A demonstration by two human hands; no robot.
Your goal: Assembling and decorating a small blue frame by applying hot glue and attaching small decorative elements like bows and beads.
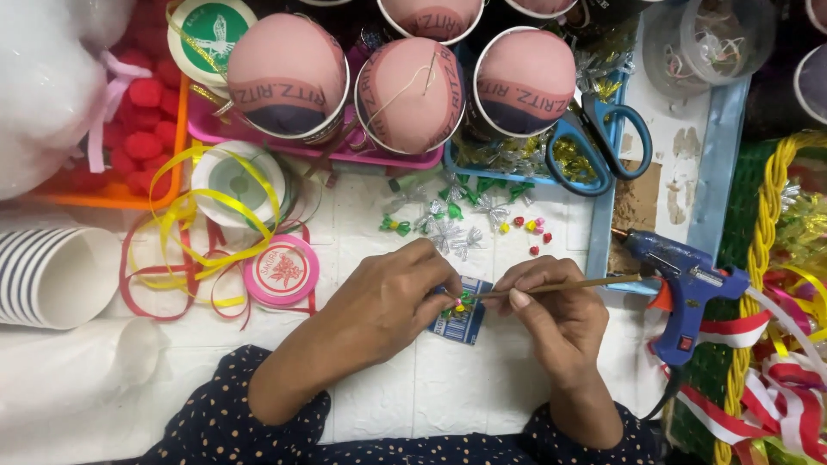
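- While your left hand [388,301] pinches a tiny green-and-yellow trinket [464,300] at its fingertips, your right hand [551,310] grips a thin stick [568,285] like a pen, tip on the trinket.
- Trinket and stick tip meet over a small blue card [463,323] on the white table [448,387], near you, between both hands.
- Keep the left pinch firm and low, so the piece cannot roll as the stick presses.
- Work the stick with small strokes; its tip looks likely to slip off so small a piece.
- Rest both wrists on the table for steadiness.
- Mind the blue glue gun [685,293] just right of your right hand; the stick's far end lies close to its nozzle.
- Finished trinkets [457,226] sit farther off, near the scissors [594,142].
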